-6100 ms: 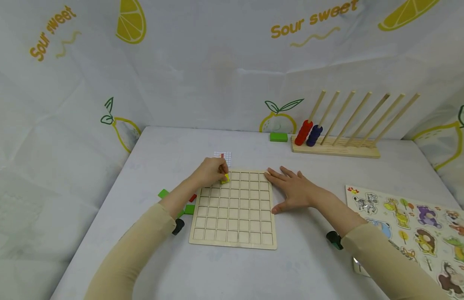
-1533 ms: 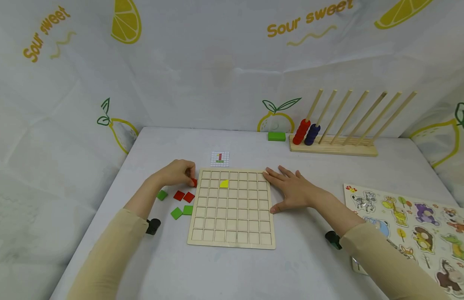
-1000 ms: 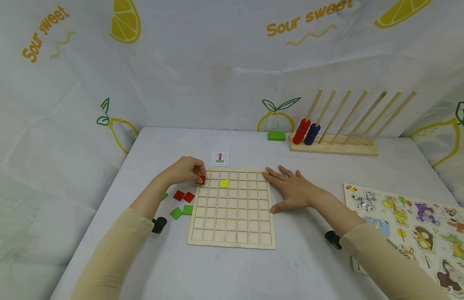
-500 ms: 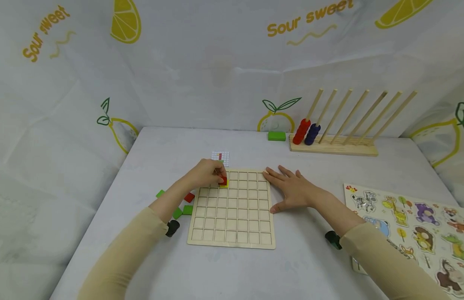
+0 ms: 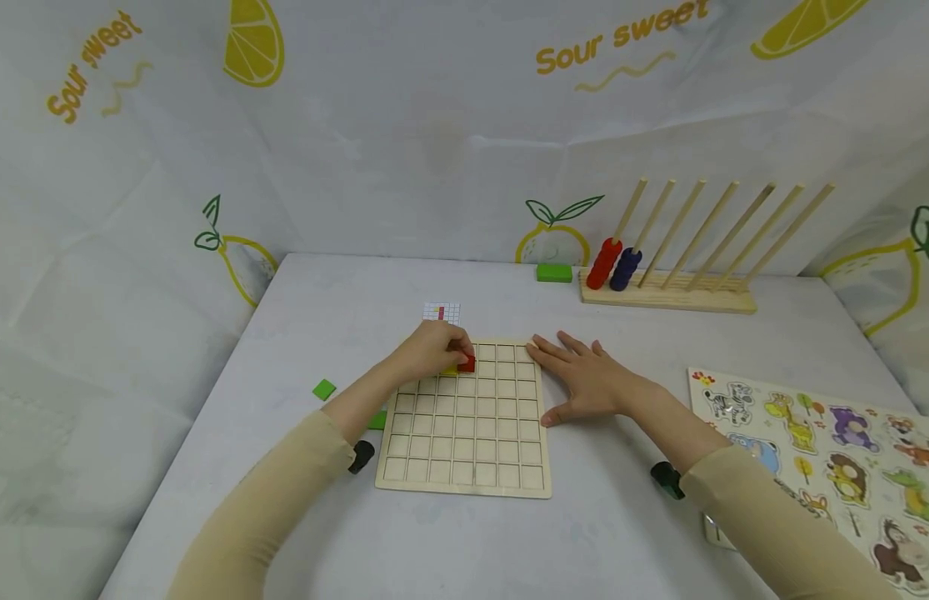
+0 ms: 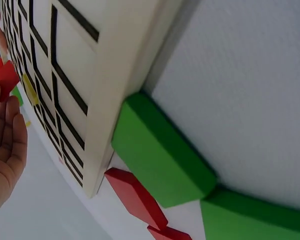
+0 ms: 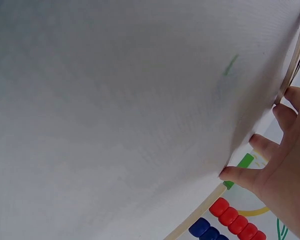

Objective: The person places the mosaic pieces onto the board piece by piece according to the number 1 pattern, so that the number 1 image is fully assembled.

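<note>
My left hand (image 5: pixel 434 348) pinches a red square tile (image 5: pixel 467 364) between thumb and fingers, over the wooden grid board (image 5: pixel 464 490). Just left of that tile, a yellow piece (image 5: pixel 449 372) sits in a board square, partly covered by the fingers. In the left wrist view the held red tile (image 6: pixel 7 79) tilts close to the yellow piece (image 6: pixel 30 90). My right hand (image 5: pixel 587 379) is spread flat at the board's right edge, fingertips and thumb touching its rim. The right wrist view shows these fingers (image 7: pixel 240 175) stretched out, holding nothing.
Left of the board lie green tiles (image 5: pixel 324 389) and red tiles (image 6: pixel 135 197), some hidden by my left arm. A small pattern card (image 5: pixel 443 311) lies behind the board. Further back are a green block (image 5: pixel 554 272) and a peg abacus (image 5: pixel 670 296). An animal puzzle (image 5: pixel 824 450) lies right.
The yellow piece went from my left fingers into a board square. My left hand then took a red tile from the left and carried it right, past the yellow piece. My right hand stayed put.
</note>
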